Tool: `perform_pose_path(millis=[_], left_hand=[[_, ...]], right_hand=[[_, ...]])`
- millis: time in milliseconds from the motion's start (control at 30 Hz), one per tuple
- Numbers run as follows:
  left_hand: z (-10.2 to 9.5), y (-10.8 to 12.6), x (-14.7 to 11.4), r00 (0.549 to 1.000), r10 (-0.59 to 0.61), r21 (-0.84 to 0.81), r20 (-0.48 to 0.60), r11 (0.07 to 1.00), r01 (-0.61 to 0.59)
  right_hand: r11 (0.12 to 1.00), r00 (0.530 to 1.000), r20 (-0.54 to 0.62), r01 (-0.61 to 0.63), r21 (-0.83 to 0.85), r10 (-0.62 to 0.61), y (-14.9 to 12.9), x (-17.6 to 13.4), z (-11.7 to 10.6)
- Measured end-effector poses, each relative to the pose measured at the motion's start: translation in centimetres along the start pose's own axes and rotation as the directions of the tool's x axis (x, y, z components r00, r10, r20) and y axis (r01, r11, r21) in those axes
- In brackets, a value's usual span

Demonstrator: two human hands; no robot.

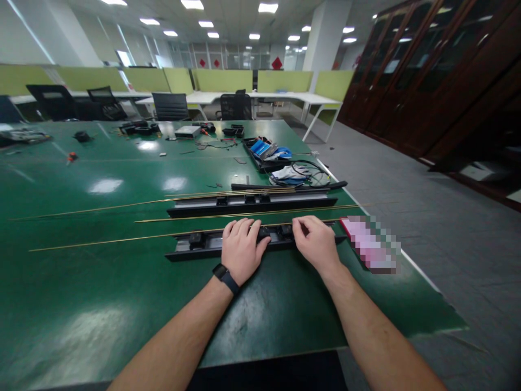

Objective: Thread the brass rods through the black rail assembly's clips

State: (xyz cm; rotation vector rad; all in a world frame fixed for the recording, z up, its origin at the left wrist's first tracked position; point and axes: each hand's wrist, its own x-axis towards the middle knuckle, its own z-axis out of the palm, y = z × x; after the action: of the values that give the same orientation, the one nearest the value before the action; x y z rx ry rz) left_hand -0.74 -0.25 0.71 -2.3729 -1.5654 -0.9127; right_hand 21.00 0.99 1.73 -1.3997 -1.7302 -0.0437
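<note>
A long black rail (207, 253) with a silvery inner channel lies crosswise on the green table in front of me. Small black blocks (197, 239) sit in its channel. My left hand (243, 244) wraps over the middle of this rail, its thumb against one block. Along the rail's far side runs a thin brass-coloured rod (122, 239), reaching well past the left end. My right hand (315, 239) is closed in a pinch at the rod, near another block; its fingertips partly hide the contact. Just beyond lies a second black rail (285, 206) with similar blocks.
More thin brass rods (195, 216) lie around the far rail. A black tray (256, 158) with blue items, gloves (291, 175) and cables stand farther back. A pixelated pink object (370, 244) lies right, near the table edge. Small parts and a grey box (188, 132) are at the back.
</note>
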Motion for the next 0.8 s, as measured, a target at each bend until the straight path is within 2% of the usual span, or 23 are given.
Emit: perform_pose_path(millis=[133,233,300,633,800], left_hand=[[0.0,0.0,0.0,1.000,0.002,-0.002,-0.001,1.000,-0.002],[0.0,0.0,0.0,1.000,0.003,-0.001,-0.005,1.000,-0.003],[0.0,0.0,0.0,1.000,0.004,-0.001,-0.005,1.000,-0.004],[0.1,0.0,-0.1,1.000,0.003,0.004,0.004,1.000,-0.003],[0.1,0.0,0.0,1.000,0.011,0.009,0.000,1.000,-0.011]], right_hand=[[0.999,0.999,-0.015,-0.037,0.004,0.037,0.5,0.3,-0.1],[0.990,0.990,-0.085,-0.116,-0.083,0.109,1.2,0.5,-0.3],[0.981,0.986,-0.091,-0.153,-0.120,0.143,1.5,0.6,-0.4],[0.998,0.998,-0.021,-0.066,-0.015,0.066,0.4,0.2,-0.1],[0.992,0.992,-0.051,-0.120,-0.043,0.118,1.0,0.5,-0.4]])
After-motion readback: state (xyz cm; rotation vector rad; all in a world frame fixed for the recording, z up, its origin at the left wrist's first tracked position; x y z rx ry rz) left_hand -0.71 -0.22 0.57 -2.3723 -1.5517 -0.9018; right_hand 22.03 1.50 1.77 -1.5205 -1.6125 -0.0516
